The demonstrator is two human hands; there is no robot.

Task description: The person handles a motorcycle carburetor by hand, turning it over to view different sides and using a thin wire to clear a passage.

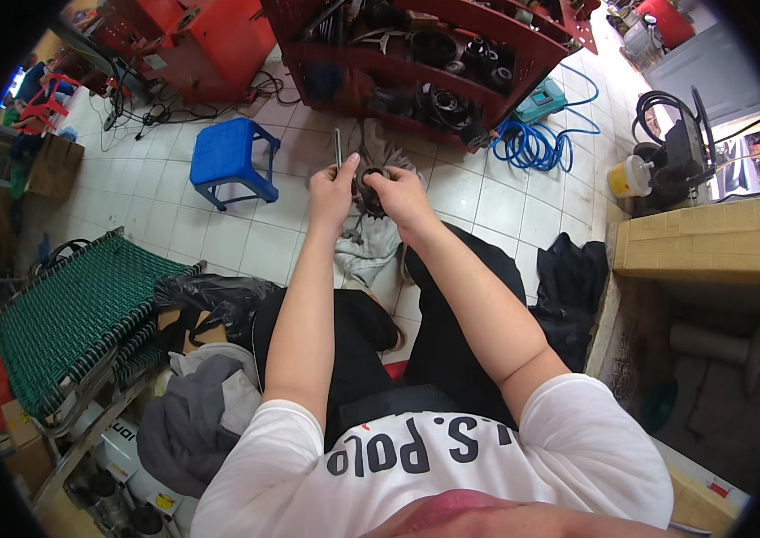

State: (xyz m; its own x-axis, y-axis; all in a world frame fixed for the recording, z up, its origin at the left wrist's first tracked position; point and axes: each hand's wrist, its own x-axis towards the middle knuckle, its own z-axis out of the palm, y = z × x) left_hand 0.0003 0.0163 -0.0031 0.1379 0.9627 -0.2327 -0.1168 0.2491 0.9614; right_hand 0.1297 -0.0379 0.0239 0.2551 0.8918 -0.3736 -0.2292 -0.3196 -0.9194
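Note:
Both my hands are held out over the floor in front of my knees, close together. My left hand [332, 193] is closed round a thin grey metal rod-like tool [338, 145], whose upper end sticks up past the thumb; its lower part is hidden. In my right hand [405, 199] is a dark round metal part [370, 199], gripped with the thumb on its top. The part sits between the two hands, near the left fingers; whether the tool touches it I cannot tell. Below them a crumpled grey rag [369, 255] lies on the tiles.
A red tool cart [523, 40] with shelves of metal parts stands ahead. To the left are a blue plastic stool [225, 151] and a green woven folding bed [84, 300]. Right of the cart lies a coiled blue hose [532, 143]; farther right is a cardboard box [703, 240].

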